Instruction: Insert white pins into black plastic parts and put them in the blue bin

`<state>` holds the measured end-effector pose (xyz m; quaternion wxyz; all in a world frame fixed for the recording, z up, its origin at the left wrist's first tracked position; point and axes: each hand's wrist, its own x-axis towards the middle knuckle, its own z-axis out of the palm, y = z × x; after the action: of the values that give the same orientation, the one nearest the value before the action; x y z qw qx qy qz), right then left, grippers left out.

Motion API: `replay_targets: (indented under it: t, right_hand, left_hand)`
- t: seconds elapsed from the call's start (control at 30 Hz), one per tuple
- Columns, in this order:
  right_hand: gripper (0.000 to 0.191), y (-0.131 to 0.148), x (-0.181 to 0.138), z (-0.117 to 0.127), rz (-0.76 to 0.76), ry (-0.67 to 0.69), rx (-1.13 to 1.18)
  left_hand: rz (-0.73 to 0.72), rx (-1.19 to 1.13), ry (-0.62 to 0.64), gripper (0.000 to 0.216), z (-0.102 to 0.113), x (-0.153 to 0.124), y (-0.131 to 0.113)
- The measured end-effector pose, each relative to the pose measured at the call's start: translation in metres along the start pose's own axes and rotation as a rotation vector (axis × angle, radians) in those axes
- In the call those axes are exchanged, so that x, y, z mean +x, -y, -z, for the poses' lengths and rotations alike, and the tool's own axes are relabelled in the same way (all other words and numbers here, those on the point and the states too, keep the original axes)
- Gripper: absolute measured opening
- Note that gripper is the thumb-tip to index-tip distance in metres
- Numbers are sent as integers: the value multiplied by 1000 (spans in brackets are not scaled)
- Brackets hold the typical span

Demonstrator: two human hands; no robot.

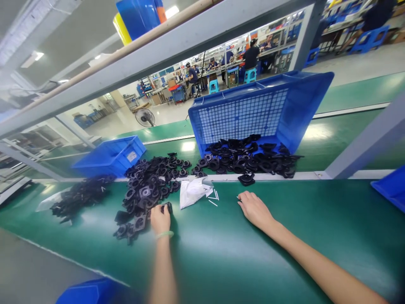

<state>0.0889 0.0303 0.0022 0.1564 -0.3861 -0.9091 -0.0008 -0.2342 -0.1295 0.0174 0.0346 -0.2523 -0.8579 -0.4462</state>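
Observation:
My left hand (160, 219) rests on the green belt (221, 253) with its fingers curled round a small black plastic part (167, 207) at the edge of a heap of black parts (148, 190). My right hand (255, 208) lies knuckles up on the belt, fingers bent down onto a thin white stick at its fingertips. Beside it lie a white plastic bag (193, 191) and a few loose white sticks (213, 197). One black part (246, 179) sits alone just beyond my right hand.
A blue crate (284, 105) tipped on its side spills black parts (249, 156) onto the belt. A smaller blue bin (110, 155) stands at the back left, with another black pile (79, 196) beside it. Blue bins sit at the right edge and near bottom. People work at distant benches.

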Motion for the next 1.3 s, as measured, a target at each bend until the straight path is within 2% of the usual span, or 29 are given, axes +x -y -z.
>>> replay_targets:
  t: [0.13, 0.3, 0.37, 0.43, 0.53, 0.6, 0.73, 1.0, 1.1, 1.2, 1.3]
  right_hand:
    - [6, 0, 1, 3, -74, 23, -26]
    - [11, 0, 3, 10, -88, 93, -42]
    - [13, 1, 3, 11, -93, 118, -48]
    - [14, 1, 3, 11, -101, 141, -54]
    - [15, 2, 3, 13, -106, 168, -55]
    - [14, 3, 2, 15, -101, 186, -49]
    - [12, 2, 2, 21, -103, 241, -39]
    - [16, 9, -6, 39, -99, 348, 64]
    - [12, 21, -12, 54, -26, 350, 265]
    - [10, 34, -17, 66, 90, 295, 535]
    - [10, 44, -21, 71, 153, 268, 597]
  left_hand:
    - [98, -387, 45, 31, 4, -2, -14]
    - [237, -876, 335, 54, -3, -30, -41]
    - [325, -996, 536, 54, -10, -53, -53]
    - [402, -1076, 827, 51, -16, -79, -65]
    - [428, -1053, 1237, 46, -25, -113, -78]
    - [434, -987, 1354, 46, -30, -126, -82]
    - [456, -928, 1391, 41, -35, -129, -82]
    - [563, -1000, 1290, 37, -35, -117, -82]
    - [612, -1035, 1258, 33, -36, -116, -80]
    - [632, -1053, 1246, 32, -37, -116, -80]
    - [630, -1073, 1255, 31, -35, -116, -81]
